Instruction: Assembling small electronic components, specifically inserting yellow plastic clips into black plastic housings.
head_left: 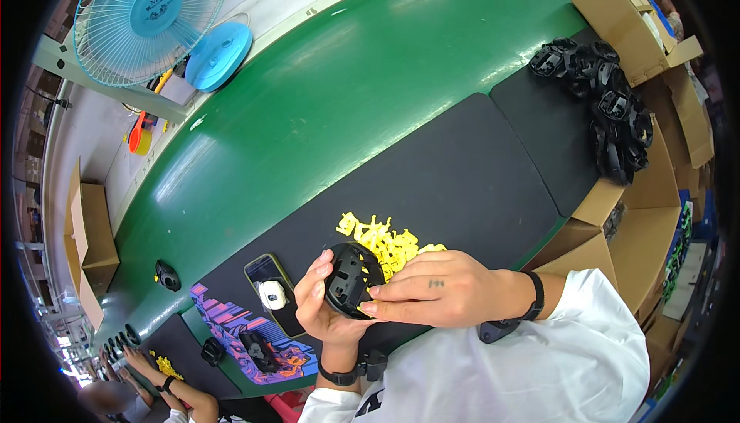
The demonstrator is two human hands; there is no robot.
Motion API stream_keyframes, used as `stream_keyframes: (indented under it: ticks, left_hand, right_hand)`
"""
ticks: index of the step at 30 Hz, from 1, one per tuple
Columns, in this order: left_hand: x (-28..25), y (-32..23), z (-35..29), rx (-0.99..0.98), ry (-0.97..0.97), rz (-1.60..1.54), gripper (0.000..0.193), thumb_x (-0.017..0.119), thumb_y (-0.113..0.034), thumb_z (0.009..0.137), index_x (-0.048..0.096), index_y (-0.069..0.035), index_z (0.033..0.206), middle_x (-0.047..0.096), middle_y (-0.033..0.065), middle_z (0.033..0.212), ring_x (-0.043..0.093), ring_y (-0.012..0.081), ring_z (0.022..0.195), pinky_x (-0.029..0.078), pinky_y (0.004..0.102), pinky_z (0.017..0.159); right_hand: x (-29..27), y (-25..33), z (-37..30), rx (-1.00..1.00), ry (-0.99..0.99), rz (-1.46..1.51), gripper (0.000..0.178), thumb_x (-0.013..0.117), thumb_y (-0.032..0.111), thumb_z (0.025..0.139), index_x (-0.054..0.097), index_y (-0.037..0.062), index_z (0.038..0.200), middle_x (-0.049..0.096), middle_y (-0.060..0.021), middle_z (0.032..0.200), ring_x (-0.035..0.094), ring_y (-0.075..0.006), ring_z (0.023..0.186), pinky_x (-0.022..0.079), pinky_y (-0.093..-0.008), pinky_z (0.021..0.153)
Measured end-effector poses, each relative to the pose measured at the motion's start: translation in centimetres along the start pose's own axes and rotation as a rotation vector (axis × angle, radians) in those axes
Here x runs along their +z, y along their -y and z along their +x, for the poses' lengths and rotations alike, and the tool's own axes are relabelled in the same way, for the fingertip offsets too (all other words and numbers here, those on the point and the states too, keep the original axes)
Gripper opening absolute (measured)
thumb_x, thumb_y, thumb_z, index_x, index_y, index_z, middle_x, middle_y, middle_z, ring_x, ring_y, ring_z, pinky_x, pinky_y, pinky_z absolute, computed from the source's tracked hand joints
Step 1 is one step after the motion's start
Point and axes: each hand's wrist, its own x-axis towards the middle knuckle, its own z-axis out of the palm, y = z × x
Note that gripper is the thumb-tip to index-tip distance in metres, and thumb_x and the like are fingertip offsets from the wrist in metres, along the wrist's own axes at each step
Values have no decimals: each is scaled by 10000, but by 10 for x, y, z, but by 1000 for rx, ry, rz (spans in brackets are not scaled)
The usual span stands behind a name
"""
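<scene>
My left hand (330, 319) is closed round a hollow black plastic shell (347, 280), with its thumb and fingers at the rim and the open inside facing up. My right hand (432, 288) reaches across from the right. Its fingertips are pinched together at the shell's near right edge, where a bit of yellow shows, seemingly a small yellow plastic part mostly hidden by the fingers. Just beyond both hands lies a loose heap of small yellow plastic parts (393, 247), partly covered by the shell and my right hand.
A phone (271, 269) with a white object (272, 295) on it lies left of my hands on the black mat (455, 168). Black shells (609, 99) are piled far right, beside cardboard boxes (624, 26). A blue fan (154, 10) stands back left. Another person's hand (140, 363) is lower left.
</scene>
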Motion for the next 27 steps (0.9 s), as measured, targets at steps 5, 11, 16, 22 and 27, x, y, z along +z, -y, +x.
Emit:
stream_keyframes:
  ticks: [5,11,16,22,27]
  left_hand:
    - [1,2,4,-9,27,-83,934,897,-458,587,381,-86,1270,520,163,1186,593,353,1117,524,468,966]
    - [9,0,2,-171,31,-296,977,859,-566,576,382,-27,1236,516,179,1167,618,334,1068,556,432,917]
    - [11,2,1,-344,245,-196,871,841,-501,688,490,32,1281,374,209,1390,488,323,1248,504,400,968]
    - [-32,11,-38,-622,19,-159,379,661,-237,909,546,35,1147,578,166,1128,616,203,884,536,301,760]
    - [-48,13,-66,-788,-5,-94,116,540,5,948,607,37,1038,654,111,902,607,137,717,526,269,679]
  right_hand:
    - [-7,-3,6,33,30,58,286,711,96,773,735,133,1056,697,11,1001,665,-140,798,537,-271,654]
    - [-10,-14,-3,13,-16,126,402,784,65,702,716,96,1097,683,-28,1143,678,-164,895,548,-296,723]
    - [-16,-20,-11,308,293,144,721,786,237,750,489,116,1396,508,-139,1358,587,-290,1139,513,-389,891]
    - [-50,-64,-27,828,271,-454,704,742,375,791,470,103,1380,544,-154,1247,580,-338,1053,503,-415,880]
    - [-87,-64,-56,852,143,-588,556,705,437,825,553,114,1252,576,-122,1158,594,-316,1023,506,-402,849]
